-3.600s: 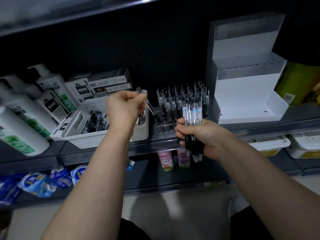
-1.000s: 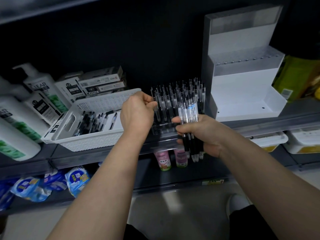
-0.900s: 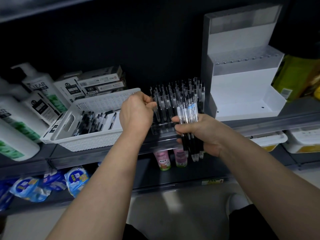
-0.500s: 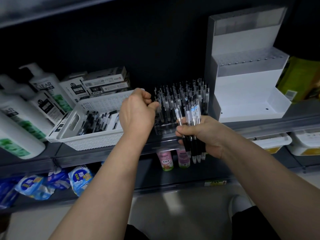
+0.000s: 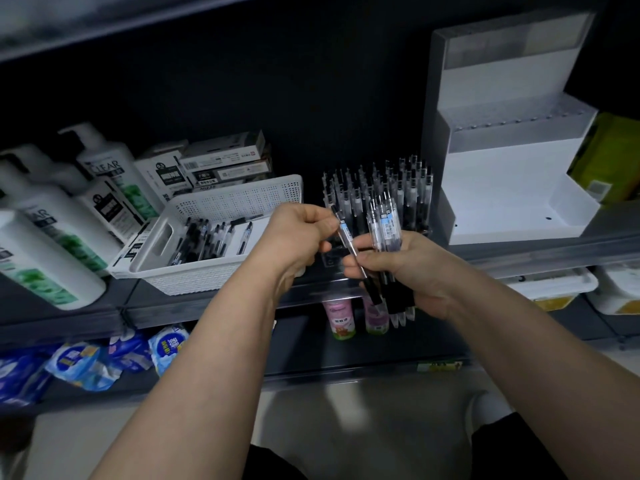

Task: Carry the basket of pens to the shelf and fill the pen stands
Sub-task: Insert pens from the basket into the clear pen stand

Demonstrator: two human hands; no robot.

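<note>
Left hand (image 5: 299,237) pinches one clear-barrelled, black-grip pen (image 5: 347,237) near its top. The pen is tilted, its lower end down among the right hand's lot. Right hand (image 5: 412,268) is wrapped round a bundle of matching pens (image 5: 384,223), clicker ends up.

Just behind: clear acrylic pen stand (image 5: 398,188) on the dark grey shelf (image 5: 207,303), mostly full of upright pens. Free slots can't be made out.

White perforated plastic basket (image 5: 207,275) sits on the shelf left of the stand, so the carry is done. Loose pens (image 5: 211,237) remain in it. White stepped display stand (image 5: 502,188) on the right holds nothing. My estimate: about halfway.

Text: "CLEAR" on the white pump bottles (image 5: 104,164). Grey pen carton (image 5: 162,171) looks like "0.5". Rest unreadable.
</note>
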